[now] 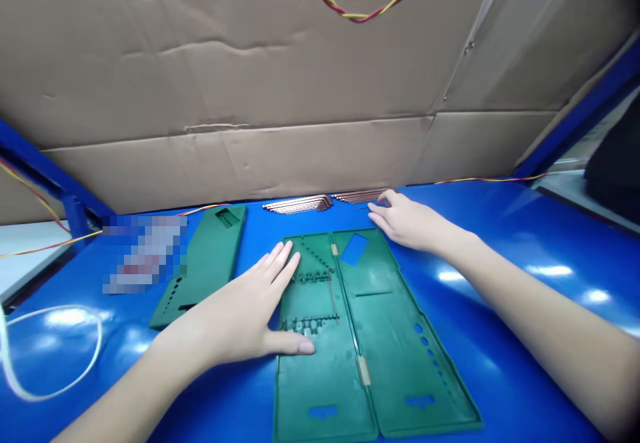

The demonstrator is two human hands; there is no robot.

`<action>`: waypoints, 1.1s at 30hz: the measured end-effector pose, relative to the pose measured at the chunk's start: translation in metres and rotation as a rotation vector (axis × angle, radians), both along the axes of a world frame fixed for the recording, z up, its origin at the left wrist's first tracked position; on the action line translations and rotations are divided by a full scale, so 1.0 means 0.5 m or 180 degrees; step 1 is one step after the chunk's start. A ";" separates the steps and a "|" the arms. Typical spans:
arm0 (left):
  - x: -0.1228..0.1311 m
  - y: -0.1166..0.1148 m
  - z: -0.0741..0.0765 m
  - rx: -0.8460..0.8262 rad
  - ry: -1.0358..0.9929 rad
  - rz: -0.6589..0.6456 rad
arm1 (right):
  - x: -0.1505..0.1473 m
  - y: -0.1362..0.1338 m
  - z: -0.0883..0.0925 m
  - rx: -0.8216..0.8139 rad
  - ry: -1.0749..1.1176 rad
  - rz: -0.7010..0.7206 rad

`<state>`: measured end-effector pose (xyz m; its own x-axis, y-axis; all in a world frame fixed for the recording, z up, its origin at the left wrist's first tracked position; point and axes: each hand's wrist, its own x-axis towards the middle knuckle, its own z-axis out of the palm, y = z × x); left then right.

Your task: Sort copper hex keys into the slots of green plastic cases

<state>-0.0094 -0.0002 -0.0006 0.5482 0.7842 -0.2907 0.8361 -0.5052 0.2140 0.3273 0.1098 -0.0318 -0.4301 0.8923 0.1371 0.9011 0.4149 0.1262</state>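
A green plastic hex key case lies unfolded on the blue table, its two halves joined by hinges. My left hand rests on the left half with its fingers spread, partly covering the rows of clips. One thin hex key sits lengthwise in those clips near the hinge side. Beyond the right half, my right hand pinches a very thin hex key between thumb and fingers. Just behind it lies a row of dark hex keys, and a shinier row of hex keys is to its left.
Another green case, closed, lies on the left beside a blurred-out patch. A white cable loops at the left edge. Cardboard walls off the back, with a red-yellow twisted wire hanging in front. Blue frame posts stand at both sides.
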 end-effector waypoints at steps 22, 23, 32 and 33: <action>-0.007 0.001 -0.013 0.0107 -0.0139 -0.0058 | -0.102 -0.076 0.052 -0.0399 0.1543 0.1885; -0.007 0.001 -0.013 0.0122 -0.0157 -0.0073 | -0.112 -0.087 0.054 -0.0541 0.1490 0.2051; -0.003 -0.001 -0.004 0.0037 -0.0053 -0.0035 | -0.129 -0.111 0.054 -0.0690 0.1022 0.2176; -0.002 -0.001 -0.003 0.0032 -0.0041 -0.0033 | -0.130 -0.111 0.053 -0.0676 0.0998 0.2151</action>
